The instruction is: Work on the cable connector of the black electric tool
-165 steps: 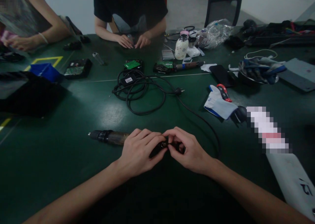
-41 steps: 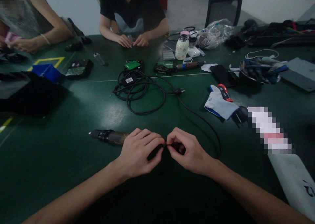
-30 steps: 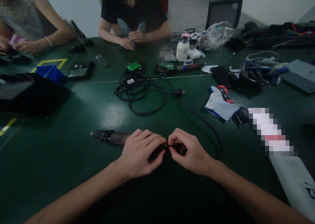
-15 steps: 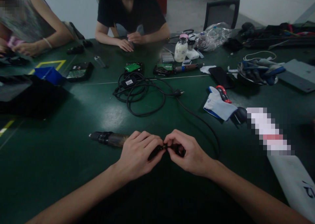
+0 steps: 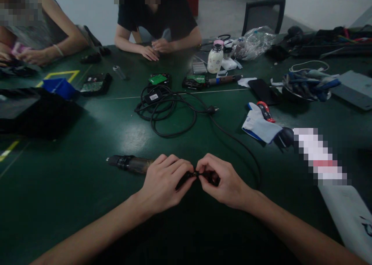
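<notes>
A dark cylindrical tool (image 5: 129, 164) with a ribbed black collar lies on the green tabletop (image 5: 72, 187) in the lower middle of the frame. Its long axis runs almost level across the picture, from left to right. The collar end sticks out bare to the left; the other end disappears under the left hand (image 5: 165, 183). That hand is closed over the tool's body, fingers curled across the top and thumb tucked below.

Directly to its right, fingertips nearly touching it, the right hand (image 5: 225, 183) is closed in a pinch on a small dark plug (image 5: 195, 174) at the tool's right end. How far the plug sits in the tool cannot be told, as the fingers cover the joint. So the tool reaches leftward from both hands: the left hand is on it, and the right hand meets only its tip.

A black cable (image 5: 235, 141) leaves from behind the right hand. It arcs up through the middle of the frame to a loose coil (image 5: 165, 109) with a black adapter block.

Right of centre lies a white and blue work glove (image 5: 258, 127) with a red-handled tool (image 5: 265, 110) on it. Near them is a black phone (image 5: 261, 89).

Toward the top are two green circuit boards (image 5: 157, 78), a white bottle with a pink cap (image 5: 215, 57) and a crumpled clear plastic bag (image 5: 254, 40). At upper left is a blue plastic bin (image 5: 58, 87).

A co-worker's two hands (image 5: 154, 49) rest on the far edge at the top centre, and another person's forearm (image 5: 58, 44) lies at the top left.
</notes>
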A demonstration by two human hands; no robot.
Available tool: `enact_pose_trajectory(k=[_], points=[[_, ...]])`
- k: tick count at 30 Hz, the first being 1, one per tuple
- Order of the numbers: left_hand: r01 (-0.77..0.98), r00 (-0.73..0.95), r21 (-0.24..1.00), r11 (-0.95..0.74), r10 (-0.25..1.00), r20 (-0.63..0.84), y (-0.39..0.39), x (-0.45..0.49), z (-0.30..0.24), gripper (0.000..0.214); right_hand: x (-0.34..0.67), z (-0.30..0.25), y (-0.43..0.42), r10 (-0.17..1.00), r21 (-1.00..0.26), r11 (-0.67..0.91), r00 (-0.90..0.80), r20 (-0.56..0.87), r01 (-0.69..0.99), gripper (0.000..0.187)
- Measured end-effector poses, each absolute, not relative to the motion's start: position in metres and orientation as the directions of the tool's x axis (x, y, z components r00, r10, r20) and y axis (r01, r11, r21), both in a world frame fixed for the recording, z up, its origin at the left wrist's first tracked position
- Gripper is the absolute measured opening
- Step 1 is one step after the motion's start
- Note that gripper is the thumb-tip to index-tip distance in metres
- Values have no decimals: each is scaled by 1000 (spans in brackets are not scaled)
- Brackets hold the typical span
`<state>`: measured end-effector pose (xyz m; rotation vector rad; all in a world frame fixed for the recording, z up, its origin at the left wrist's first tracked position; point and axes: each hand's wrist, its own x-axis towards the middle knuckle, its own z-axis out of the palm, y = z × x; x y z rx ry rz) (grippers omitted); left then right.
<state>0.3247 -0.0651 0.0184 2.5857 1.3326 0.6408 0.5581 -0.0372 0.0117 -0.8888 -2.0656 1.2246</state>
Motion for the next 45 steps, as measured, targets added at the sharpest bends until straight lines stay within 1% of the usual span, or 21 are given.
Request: enact_pose_trajectory(k=[5,12,19,25,28,30,33,35,40,45], points=[[737,508,322,-594,801,316,-65,325,19,14,558,12,-37,774,-900,358,-619,136,250,21],[714,541,300,-632,771,336,-66,324,20,23,558,13,-37,775,-902,355,-618,136,247,21],[668,552,299,-682,723,415,-67,321,14,20,558,13,-38,774,-903,353,-619,136,243,23],[655,570,234,-718,673,471,-69,319,10,23,558,12,-38,773,-904,351,-621,132,246,24],[626,592,226,-747,643,486,-71,320,9,27,558,11,-38,769,-902,354,-626,130,247,24],[623,574,261,-737,658,487,-72,321,9,29,558,11,-38,766,-901,358,-628,135,244,25],[645,505,357,-676,727,464,-75,325,10,27,559,11,-38,764,-901,361,-631,137,242,26],[658,478,386,-647,755,449,-76,327,10,26,559,11,-38,762,-900,362,-634,135,243,26],[673,468,384,-631,767,439,-76,329,9,22,559,11,-38,760,-899,362,-637,130,247,25],[684,468,360,-635,760,450,-74,329,8,24,559,11,-38,759,-901,364,-635,141,235,26]])
